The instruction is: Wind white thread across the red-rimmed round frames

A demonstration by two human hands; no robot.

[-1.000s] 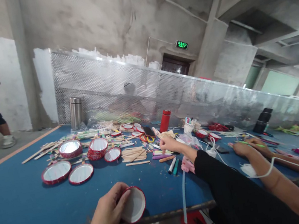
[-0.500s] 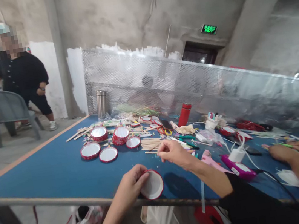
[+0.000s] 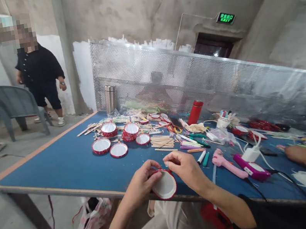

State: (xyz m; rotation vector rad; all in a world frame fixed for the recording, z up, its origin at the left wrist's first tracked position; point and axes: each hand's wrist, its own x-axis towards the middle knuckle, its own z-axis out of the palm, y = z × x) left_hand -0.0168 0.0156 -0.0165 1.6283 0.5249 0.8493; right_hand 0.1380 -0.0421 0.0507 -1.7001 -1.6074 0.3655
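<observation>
Near the table's front edge, my left hand point(image 3: 146, 179) grips a round white disc with a red rim point(image 3: 165, 185), thumb on its face. The disc is tilted toward me. My right hand point(image 3: 185, 169) is at its upper right rim, thumb and fingers pinched. A tiny pale bit shows at those fingertips, too small to name. Past my hands are several similar red-rimmed discs, among them a flat one point(image 3: 118, 150) and a stacked pile point(image 3: 130, 131). Wooden sticks point(image 3: 162, 142) lie just beyond my right hand.
To the right lie a pink glue gun point(image 3: 228, 164), a purple box point(image 3: 251, 168) and white cables. A red bottle point(image 3: 195, 112) and a steel flask point(image 3: 110, 99) stand near the mesh partition point(image 3: 139, 69). A co-worker's hands point(image 3: 303, 154) are at the far right.
My right hand has come down and toward me, from near the sticks to the disc's rim. The left hand still holds the disc. The view has shifted; the person behind has moved.
</observation>
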